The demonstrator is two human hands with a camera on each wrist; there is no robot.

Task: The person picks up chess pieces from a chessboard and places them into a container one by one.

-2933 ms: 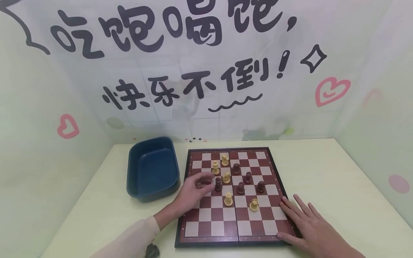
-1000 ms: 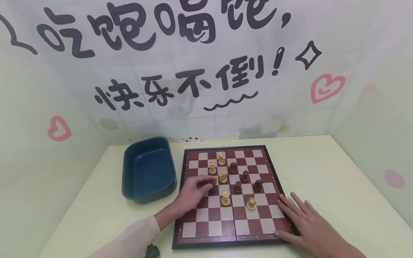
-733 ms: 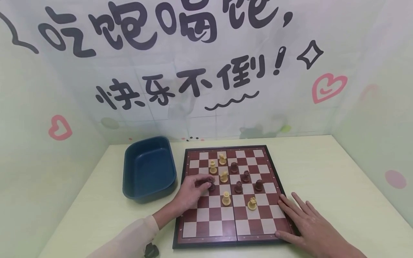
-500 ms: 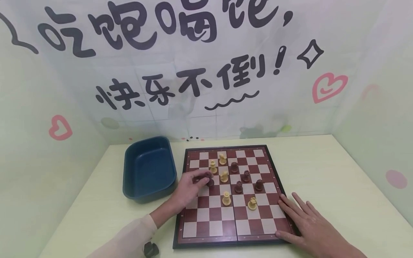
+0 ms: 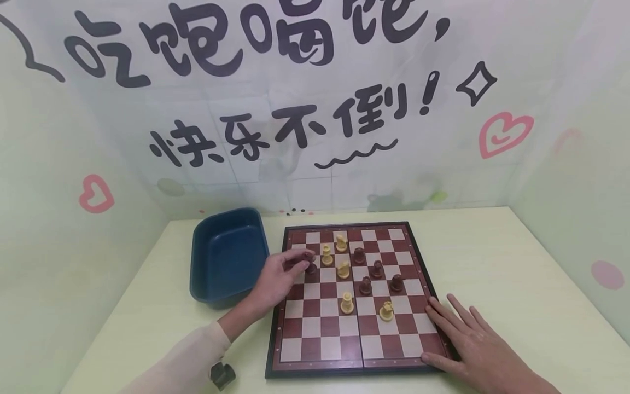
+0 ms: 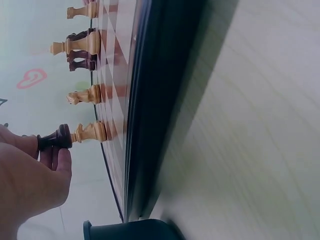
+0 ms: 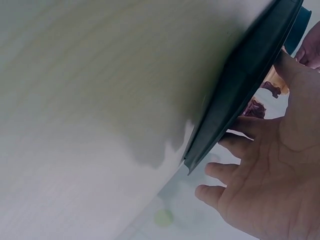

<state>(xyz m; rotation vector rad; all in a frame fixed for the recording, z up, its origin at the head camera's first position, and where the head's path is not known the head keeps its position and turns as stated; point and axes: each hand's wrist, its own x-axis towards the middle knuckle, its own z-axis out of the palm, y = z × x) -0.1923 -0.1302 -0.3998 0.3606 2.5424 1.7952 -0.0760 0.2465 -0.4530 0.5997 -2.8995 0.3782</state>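
My left hand (image 5: 275,278) pinches a dark chess piece (image 5: 311,268) between thumb and fingers over the left side of the chessboard (image 5: 339,348). The left wrist view shows the dark piece (image 6: 61,136) gripped by its upper part, its base raised off the squares. Beside it stand a tall light piece (image 5: 327,255) and a light knight (image 5: 343,270). My right hand (image 5: 479,347) lies with straight, spread fingers on the board's right edge. Several other dark pieces (image 5: 365,285) and light pieces (image 5: 346,303) stand upright around the board's middle.
A deep blue bin (image 5: 228,257) stands on the pale table (image 5: 497,262), left of the board. A lettered white sheet (image 5: 305,191) hangs behind the table, with pale walls on both sides. A small black object (image 5: 222,375) shows by the left sleeve.
My left hand, earlier beside the dark piece with its fingers apart, has taken hold of it and carried it left and toward the board's far side. The right hand stays put.
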